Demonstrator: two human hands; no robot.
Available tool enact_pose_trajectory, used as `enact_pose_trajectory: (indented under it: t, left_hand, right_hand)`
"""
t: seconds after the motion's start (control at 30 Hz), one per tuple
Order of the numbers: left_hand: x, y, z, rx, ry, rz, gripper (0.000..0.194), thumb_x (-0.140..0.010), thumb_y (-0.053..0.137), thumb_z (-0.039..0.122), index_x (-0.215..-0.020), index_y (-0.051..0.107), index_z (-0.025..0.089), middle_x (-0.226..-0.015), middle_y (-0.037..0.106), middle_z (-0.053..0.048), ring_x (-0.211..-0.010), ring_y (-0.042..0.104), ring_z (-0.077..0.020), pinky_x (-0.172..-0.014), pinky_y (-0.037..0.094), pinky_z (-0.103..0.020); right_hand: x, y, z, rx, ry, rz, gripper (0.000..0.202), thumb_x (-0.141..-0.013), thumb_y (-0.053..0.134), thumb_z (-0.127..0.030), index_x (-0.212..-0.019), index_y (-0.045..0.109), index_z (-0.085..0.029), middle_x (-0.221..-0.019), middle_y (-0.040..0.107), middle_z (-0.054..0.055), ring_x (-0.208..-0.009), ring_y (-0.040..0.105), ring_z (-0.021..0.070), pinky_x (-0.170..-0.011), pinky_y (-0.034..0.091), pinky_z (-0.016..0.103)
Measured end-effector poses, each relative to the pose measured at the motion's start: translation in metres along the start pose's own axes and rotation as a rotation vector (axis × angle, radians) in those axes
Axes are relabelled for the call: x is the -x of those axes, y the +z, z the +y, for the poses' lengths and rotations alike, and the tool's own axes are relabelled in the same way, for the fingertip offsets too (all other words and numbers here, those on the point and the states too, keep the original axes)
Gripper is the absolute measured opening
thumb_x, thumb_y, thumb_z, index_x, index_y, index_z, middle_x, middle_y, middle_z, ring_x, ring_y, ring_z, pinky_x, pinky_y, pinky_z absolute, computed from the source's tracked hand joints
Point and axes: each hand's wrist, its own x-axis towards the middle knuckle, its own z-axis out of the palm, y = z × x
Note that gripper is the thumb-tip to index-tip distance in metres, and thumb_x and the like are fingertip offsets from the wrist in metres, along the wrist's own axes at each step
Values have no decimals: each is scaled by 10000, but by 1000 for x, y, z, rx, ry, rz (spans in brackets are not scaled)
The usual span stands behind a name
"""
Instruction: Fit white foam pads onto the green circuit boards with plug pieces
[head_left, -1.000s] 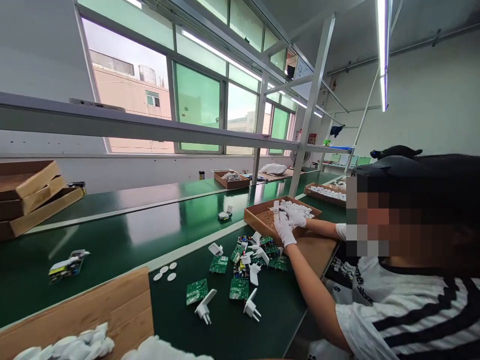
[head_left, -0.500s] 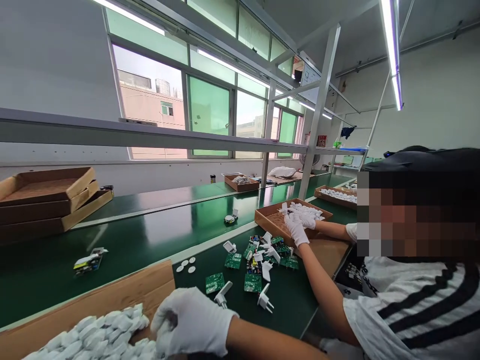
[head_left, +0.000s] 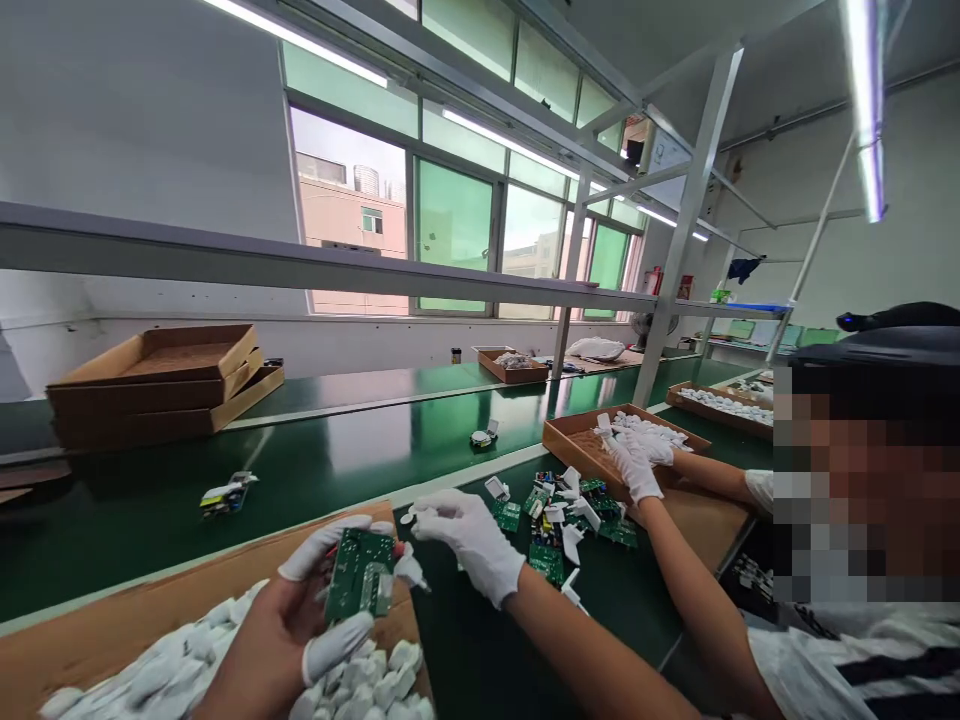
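Note:
My left hand (head_left: 289, 610), with white covers on its fingers, grips a green circuit board (head_left: 360, 572) by its edges. A white plug piece (head_left: 410, 568) sticks out at the board's right side. My right hand (head_left: 476, 545), in a white glove, reaches over the bench with its fingertips bunched together. One small white disc (head_left: 407, 518) shows beside those fingertips; what they hold, if anything, is hidden. Below my left hand, a cardboard tray (head_left: 120, 600) holds a heap of white plastic pieces (head_left: 367, 685).
Circuit boards with white plugs (head_left: 551, 520) lie piled right of my right hand. A co-worker's gloved hands (head_left: 637, 465) work at another cardboard tray (head_left: 577, 455). Single assemblies (head_left: 229, 493) sit on the green belt (head_left: 360, 440). Stacked trays (head_left: 142, 400) stand at left.
My right hand has moved from the tray of white pieces forward and right to the discs. My left hand has come into view with the circuit board. The view has turned left.

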Motion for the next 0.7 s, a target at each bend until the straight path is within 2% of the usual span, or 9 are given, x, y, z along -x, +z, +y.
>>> enact_pose_trajectory:
  t: [0.1,0.2,0.27,0.33,0.43,0.53,0.6,0.63,0.7]
  left_hand:
    - [2,1,2,-23,-67,-63,623,-437,875,213,-998,607,171,-929,731,-63,-921,675,-278,-767,558,-306]
    - [0,1,-4,-46,-77,-125,604,-453,851,154,-999,595,181,-1065,689,-99,-1059,621,-290,-880,517,-332]
    - [0,-1,-10,-81,-88,-191,595,-464,825,106,-1007,596,182,-1089,674,-94,-1094,597,-286,-929,489,-348]
    - [1,-3,-15,-128,-110,-230,580,-492,788,77,-1030,599,182,-1108,665,-91,-1106,585,-284,-947,475,-355]
    - [6,-2,-20,-214,-179,-197,598,-503,754,58,-1065,588,178,-1142,649,-109,-1099,584,-293,-945,472,-367]
    - [11,0,-21,-253,-228,-180,631,-479,763,57,-1070,572,171,-1173,630,-128,-1108,574,-309,-932,476,-365]
    - [15,2,-19,-267,-249,-214,618,-505,756,62,-1082,568,182,-1155,639,-110,-1076,596,-290,-905,490,-341]
    - [16,3,-18,-275,-255,-244,613,-521,751,61,-1092,570,193,-1136,647,-95,-1040,616,-274,-889,498,-330]
    - [18,4,-15,-303,-210,-303,582,-531,771,77,-1072,603,209,-1146,641,-80,-1021,627,-264,-908,488,-328]
  right_hand:
    - [-2,-1,-13,-138,19,-10,425,-641,742,-444,-952,690,-159,-776,690,36,-693,651,168,-737,525,337]
    - [12,1,-15,-244,-12,-48,535,-606,800,-423,-1084,657,-231,-920,734,55,-858,683,204,-855,522,371]
    - [27,3,-11,-185,-99,-95,414,-648,797,-383,-1030,691,-266,-1069,719,83,-972,673,246,-888,525,420]
    - [42,5,-4,-82,-220,-129,274,-718,753,-368,-978,721,-286,-1085,718,89,-1073,635,269,-898,527,437]
    - [56,3,4,28,-373,-177,252,-805,676,-345,-1055,701,-346,-1155,688,75,-1124,609,272,-857,558,413]
    - [59,-4,4,152,-466,-180,248,-853,603,-398,-1088,680,-392,-1232,641,47,-1246,500,286,-996,453,491]
    - [59,-8,2,187,-451,-146,249,-837,580,-495,-1006,720,-378,-1286,602,45,-1313,403,314,-1033,397,536]
    - [59,-9,1,172,-407,-130,261,-810,589,-537,-940,740,-367,-1311,582,46,-1309,406,331,-1014,416,538]
    - [58,-8,-2,83,-274,-128,251,-746,642,-576,-804,746,-355,-1317,580,43,-1231,506,341,-943,485,512]
